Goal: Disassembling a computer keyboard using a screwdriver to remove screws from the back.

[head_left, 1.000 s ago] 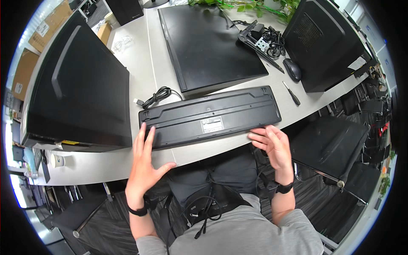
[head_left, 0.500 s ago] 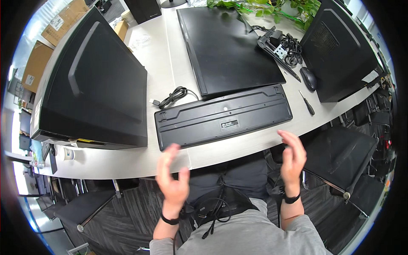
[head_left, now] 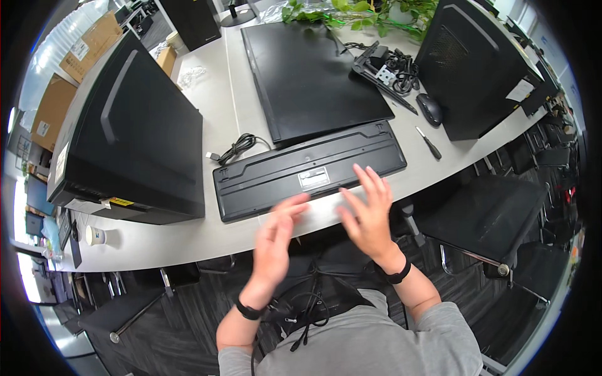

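A black keyboard lies face down along the desk's front edge, its underside and pale label showing. Above its near edge I hold my right hand, fingers spread, with nothing in it. My left hand is just in front of the keyboard's near edge, empty, fingers apart and slightly blurred. The keyboard's coiled USB cable rests beyond its left end. Behind the keyboard a black monitor panel lies flat, touching or nearly touching it.
Black computer towers stand left and right. Near the right tower are a mouse, a screwdriver, and a monitor stand with a bundled cable. A paper cup sits front left. Green leaves hang at the back.
Both hands have come closer together; my right hand has moved left and forward over the keyboard's near edge. The view has shifted, while the desk items appear to stay put.
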A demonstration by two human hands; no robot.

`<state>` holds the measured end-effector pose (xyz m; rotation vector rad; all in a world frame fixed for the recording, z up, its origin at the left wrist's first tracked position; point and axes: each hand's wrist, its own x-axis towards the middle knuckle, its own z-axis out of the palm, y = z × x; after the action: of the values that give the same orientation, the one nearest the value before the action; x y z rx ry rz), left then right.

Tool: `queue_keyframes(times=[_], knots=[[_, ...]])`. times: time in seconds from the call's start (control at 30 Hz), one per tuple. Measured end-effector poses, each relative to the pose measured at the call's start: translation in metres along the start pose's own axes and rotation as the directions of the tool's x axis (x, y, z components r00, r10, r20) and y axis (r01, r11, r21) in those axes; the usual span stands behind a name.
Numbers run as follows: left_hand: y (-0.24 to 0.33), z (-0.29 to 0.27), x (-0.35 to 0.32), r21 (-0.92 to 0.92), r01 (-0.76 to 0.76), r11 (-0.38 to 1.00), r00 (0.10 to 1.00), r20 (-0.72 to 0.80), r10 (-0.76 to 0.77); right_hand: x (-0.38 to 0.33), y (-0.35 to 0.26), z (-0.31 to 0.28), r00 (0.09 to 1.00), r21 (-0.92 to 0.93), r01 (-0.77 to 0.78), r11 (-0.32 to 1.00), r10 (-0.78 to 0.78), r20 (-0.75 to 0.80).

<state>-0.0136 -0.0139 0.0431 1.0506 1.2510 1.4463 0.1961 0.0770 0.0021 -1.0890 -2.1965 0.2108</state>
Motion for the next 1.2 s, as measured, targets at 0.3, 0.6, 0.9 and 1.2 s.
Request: queue_keyframes(times=[0.3,0.6,0.9,1.2], knots=[[-0.003,-0.088,0.080,0.930,-0.101,0.354,0.914,-0.054,0.403,-0.051,0.032,-0.040,0.841,0.906,-0.380,-0.186,0.338,0.422],[-0.007,-0.096,0.078,0.975,-0.062,0.211,0.985,0.026,0.172,-0.057,0.029,-0.034,0.699,0.688,-0.622,-0.375,0.129,0.703],[-0.004,-0.039,-0.004,0.883,-0.125,0.452,0.990,0.080,0.117,-0.098,-0.048,0.025,0.717,0.745,-0.612,-0.264,0.212,0.664],[0.002,-0.015,-0.044,0.712,-0.345,0.612,0.938,0.245,0.244,-0.128,-0.018,-0.040,0.766,0.839,-0.544,0.004,0.409,0.495]])
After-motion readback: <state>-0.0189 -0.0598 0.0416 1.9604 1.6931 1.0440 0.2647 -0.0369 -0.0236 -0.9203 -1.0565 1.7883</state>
